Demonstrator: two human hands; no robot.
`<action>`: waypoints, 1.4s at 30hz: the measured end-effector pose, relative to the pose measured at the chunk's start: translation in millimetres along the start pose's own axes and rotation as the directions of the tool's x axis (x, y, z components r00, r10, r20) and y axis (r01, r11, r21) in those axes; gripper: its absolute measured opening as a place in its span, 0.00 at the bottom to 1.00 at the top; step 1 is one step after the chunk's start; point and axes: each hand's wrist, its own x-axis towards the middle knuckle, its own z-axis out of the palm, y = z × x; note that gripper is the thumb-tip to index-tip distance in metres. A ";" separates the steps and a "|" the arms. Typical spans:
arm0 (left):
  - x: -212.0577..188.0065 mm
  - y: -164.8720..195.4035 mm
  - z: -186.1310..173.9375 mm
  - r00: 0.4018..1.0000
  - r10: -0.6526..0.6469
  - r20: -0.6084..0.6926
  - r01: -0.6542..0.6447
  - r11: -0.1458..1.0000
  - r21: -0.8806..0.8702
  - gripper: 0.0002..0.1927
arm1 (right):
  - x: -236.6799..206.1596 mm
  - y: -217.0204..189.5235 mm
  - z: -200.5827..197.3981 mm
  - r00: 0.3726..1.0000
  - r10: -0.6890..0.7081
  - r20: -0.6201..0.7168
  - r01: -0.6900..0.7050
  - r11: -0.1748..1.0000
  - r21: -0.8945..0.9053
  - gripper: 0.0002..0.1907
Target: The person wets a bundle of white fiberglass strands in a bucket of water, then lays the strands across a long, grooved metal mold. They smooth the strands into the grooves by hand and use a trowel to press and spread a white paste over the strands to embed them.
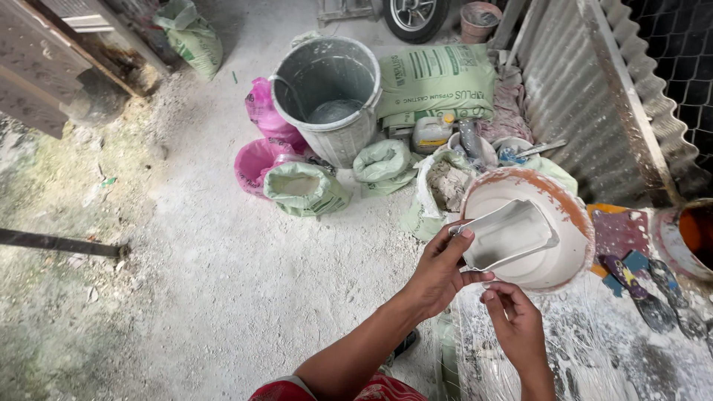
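a white rectangular mould (509, 234) is held over a plaster-coated orange bowl (575, 215) on the dusty bench; it is gripped at its near end by the left hand (438, 271), fingers closed round the edge; the right hand (512, 319) is kept just below, fingers curled, touching the mould's underside; a grey bucket (330, 96) and green sacks (434, 78) are seen beyond.

White rectangular scoop (509, 234), plaster-coated, tilted above orange-rimmed basin (575, 212).
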 end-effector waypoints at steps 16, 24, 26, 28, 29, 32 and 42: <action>107.0 -21.2 -23.4 0.982 0.174 0.071 -0.175 0.713 0.679 0.29 | -9.5 -6.4 -24.4 0.982 0.185 -0.037 -0.188 0.976 -0.108 0.16; 100.0 -67.2 -33.9 0.860 0.455 0.229 -0.376 0.263 0.888 0.31 | 2.0 47.6 -54.6 0.973 0.158 -0.170 -0.189 0.964 -0.185 0.16; 101.0 -70.6 -35.0 0.880 0.396 0.262 -0.370 0.225 0.901 0.31 | 6.2 61.0 -60.7 0.970 0.163 -0.179 -0.196 0.963 -0.186 0.16; 110.6 -73.8 -33.3 0.913 0.288 0.288 -0.354 0.211 0.911 0.32 | 6.7 70.1 -66.6 0.970 0.166 -0.178 -0.200 0.961 -0.194 0.16; 118.1 -76.2 -31.7 0.915 0.259 0.308 -0.352 0.144 0.925 0.32 | 5.1 72.5 -69.5 0.969 0.174 -0.178 -0.206 0.961 -0.184 0.16; 146.7 -84.9 -28.7 0.906 0.146 0.398 -0.385 -0.111 0.916 0.32 | -7.6 72.6 -76.5 0.962 0.196 -0.189 -0.226 0.963 -0.148 0.16; 202.8 -108.7 -44.5 0.833 -0.244 0.496 -0.490 -0.741 0.459 0.21 | -91.9 42.5 -88.2 0.854 0.330 -0.402 -0.366 0.931 -0.013 0.16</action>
